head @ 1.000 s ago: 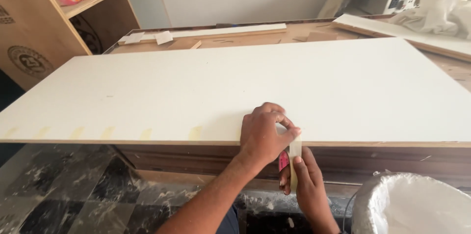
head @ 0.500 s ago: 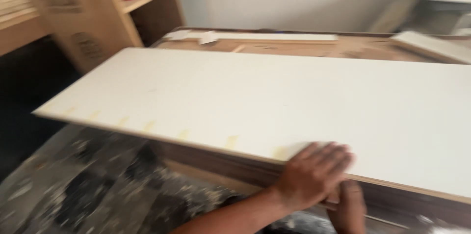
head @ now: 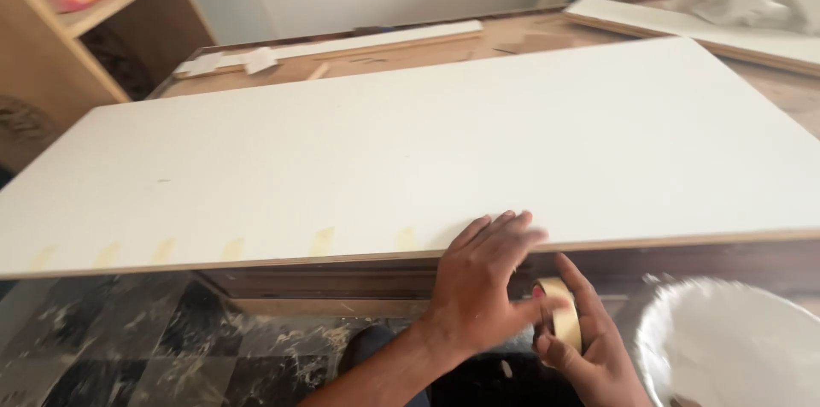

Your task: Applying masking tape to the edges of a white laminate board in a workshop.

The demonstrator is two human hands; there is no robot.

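A roll of masking tape [head: 562, 322] is gripped in the right hand [head: 589, 347], fingers curled around it, just below the board's near edge. The left hand [head: 483, 283] is laid flat, fingers together, on the white board [head: 478, 134], apparently to press tape down. Short tape strips [head: 320, 241] are spaced along that edge.

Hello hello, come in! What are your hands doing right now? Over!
Left hand flat on the near edge of the white board, fingers spread. Right hand below the edge, gripping a roll of tape. Row of tape strips along the edge. White bucket close by the right hand.
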